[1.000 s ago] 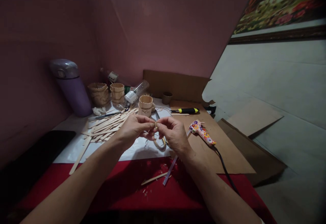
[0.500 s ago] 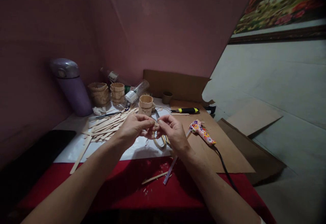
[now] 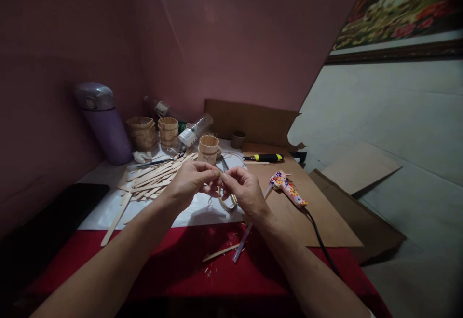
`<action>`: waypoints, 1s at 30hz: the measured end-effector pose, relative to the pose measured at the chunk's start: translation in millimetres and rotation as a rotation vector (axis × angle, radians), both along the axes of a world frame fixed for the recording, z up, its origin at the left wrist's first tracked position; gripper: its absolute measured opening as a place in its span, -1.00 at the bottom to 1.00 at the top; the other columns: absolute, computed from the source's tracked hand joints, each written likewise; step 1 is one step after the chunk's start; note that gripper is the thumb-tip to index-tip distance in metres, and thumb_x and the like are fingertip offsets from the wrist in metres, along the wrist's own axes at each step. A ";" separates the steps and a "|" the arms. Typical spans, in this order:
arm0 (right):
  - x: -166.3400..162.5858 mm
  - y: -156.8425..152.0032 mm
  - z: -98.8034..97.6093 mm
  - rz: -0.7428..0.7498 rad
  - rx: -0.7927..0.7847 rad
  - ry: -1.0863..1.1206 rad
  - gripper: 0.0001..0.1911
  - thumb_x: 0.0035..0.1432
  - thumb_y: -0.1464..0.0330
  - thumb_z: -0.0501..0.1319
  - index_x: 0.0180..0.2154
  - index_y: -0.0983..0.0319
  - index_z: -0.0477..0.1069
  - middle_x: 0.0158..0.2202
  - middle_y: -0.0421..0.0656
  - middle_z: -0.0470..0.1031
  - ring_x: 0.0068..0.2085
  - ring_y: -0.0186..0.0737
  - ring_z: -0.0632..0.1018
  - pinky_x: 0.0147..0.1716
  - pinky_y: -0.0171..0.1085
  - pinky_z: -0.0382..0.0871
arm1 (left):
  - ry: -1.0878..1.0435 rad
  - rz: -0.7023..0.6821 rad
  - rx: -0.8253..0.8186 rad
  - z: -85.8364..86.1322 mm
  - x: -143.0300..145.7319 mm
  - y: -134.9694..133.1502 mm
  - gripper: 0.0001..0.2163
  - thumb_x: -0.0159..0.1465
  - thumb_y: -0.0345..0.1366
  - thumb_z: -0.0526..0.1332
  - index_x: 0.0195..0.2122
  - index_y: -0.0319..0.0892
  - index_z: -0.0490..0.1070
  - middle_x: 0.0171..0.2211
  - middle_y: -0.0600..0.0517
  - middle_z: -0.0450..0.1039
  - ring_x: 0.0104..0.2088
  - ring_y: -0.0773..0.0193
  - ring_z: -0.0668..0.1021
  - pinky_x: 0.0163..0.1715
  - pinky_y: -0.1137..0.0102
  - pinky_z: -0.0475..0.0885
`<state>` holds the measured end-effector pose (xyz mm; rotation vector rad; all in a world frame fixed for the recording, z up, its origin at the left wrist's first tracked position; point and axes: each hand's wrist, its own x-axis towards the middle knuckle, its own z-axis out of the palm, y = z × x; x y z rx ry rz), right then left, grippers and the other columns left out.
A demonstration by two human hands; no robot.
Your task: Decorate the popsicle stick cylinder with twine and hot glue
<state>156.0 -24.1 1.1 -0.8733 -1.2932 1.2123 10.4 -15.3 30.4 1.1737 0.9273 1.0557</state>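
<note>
My left hand (image 3: 191, 182) and my right hand (image 3: 245, 191) meet fingertip to fingertip above the table, both pinched on one small pale piece (image 3: 220, 175) too small to name. Under them lie scissors with gold handles (image 3: 227, 201) on a white sheet (image 3: 108, 202). A pile of wooden craft sticks (image 3: 152, 179) spreads to the left of my left hand. A small cup built of sticks (image 3: 209, 148) stands just behind my hands.
A floral glue gun (image 3: 287, 188) with a black cord lies on brown cardboard (image 3: 311, 216) at the right. Behind it lies a yellow-black utility knife (image 3: 263, 157). A purple flask (image 3: 104, 122), two more stick cups (image 3: 155, 132) and a plastic bottle (image 3: 193, 130) stand at the back. A loose stick (image 3: 221, 252) lies on the red cloth.
Both hands have stayed together on the small piece, shifting only slightly with small finger movements. Nothing else has moved.
</note>
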 end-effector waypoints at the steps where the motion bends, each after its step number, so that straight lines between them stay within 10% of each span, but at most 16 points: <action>1: 0.3 0.1 0.7 -0.002 -0.011 0.013 -0.73 -0.03 0.20 0.36 -0.48 0.26 0.39 -0.58 -0.27 0.43 -0.59 -0.41 0.41 -0.63 -0.39 0.40 | 0.010 0.003 0.002 0.2 -0.1 0.0 -0.83 -0.06 -0.30 0.37 -0.56 -0.31 0.44 -0.62 0.01 0.44 -0.64 0.36 0.44 -0.59 0.37 0.47; 30: 0.2 0.8 0.6 0.017 -0.052 0.070 -0.73 -0.07 0.20 0.36 -0.47 0.26 0.40 -0.58 -0.27 0.43 -0.61 -0.44 0.39 -0.63 -0.40 0.36 | 0.039 -0.021 0.024 -3.8 -0.7 2.9 -0.77 -0.04 -0.23 0.40 -0.56 -0.31 0.46 -0.60 0.00 0.45 -0.62 0.37 0.45 -0.58 0.42 0.44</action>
